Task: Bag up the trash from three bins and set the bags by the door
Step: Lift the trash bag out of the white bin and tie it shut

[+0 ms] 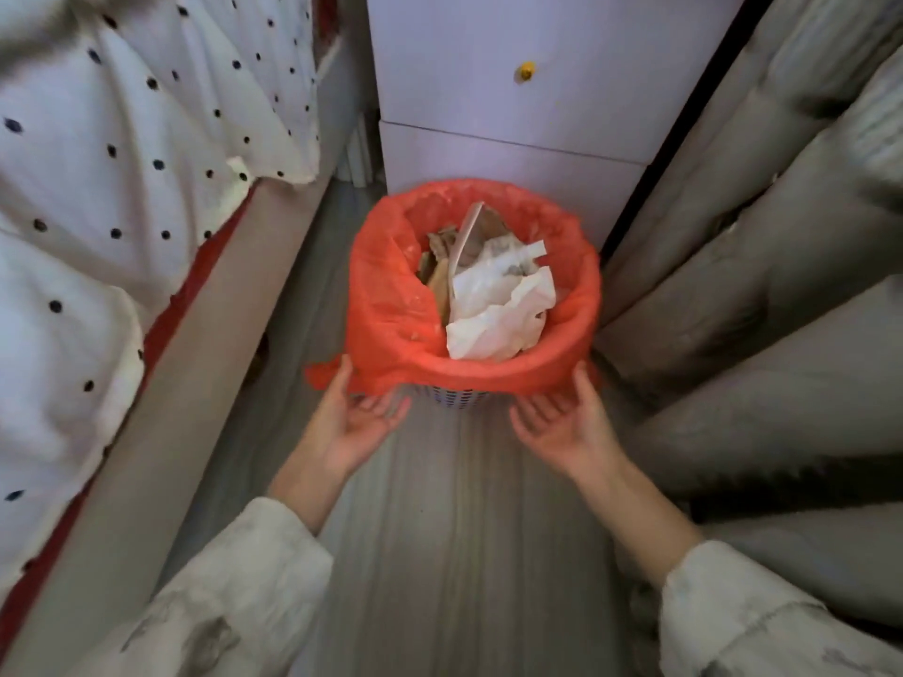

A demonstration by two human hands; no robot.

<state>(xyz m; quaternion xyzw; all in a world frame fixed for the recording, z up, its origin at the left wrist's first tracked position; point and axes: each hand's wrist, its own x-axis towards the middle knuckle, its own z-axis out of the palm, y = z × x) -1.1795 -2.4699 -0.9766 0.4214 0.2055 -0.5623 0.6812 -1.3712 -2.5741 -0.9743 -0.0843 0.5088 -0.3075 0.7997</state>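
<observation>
Both hands reach forward from the bottom of the frame to a lined bin at its centre. Left hand (359, 417) is palm up with relaxed, slightly curled fingers under the near left edge of the red bag (391, 315), its thumb lying against the plastic where a loose flap sticks out to the left; it is not clenched, and whether it actually pinches the flap cannot be told. Right hand (567, 427) is also palm up and released, fingers spread, its thumb touching the bag's rolled lip at the near right. That bag is folded over the rim of a small perforated bin (457, 397), only a strip of which shows below the plastic between the two hands. Inside lies crumpled white paper (498, 310) with brownish scraps (440, 276) beside it toward the left. Standing on a grey wood-grain floor (440, 530), the bin sits just in front of a pale cabinet (513, 105) with a yellow knob (526, 70). White polka-dot bedding (122, 163) fills the upper left of the frame, and grey curtain folds (782, 285) fill the right side. Light sleeves (234, 593) cover both forearms.
</observation>
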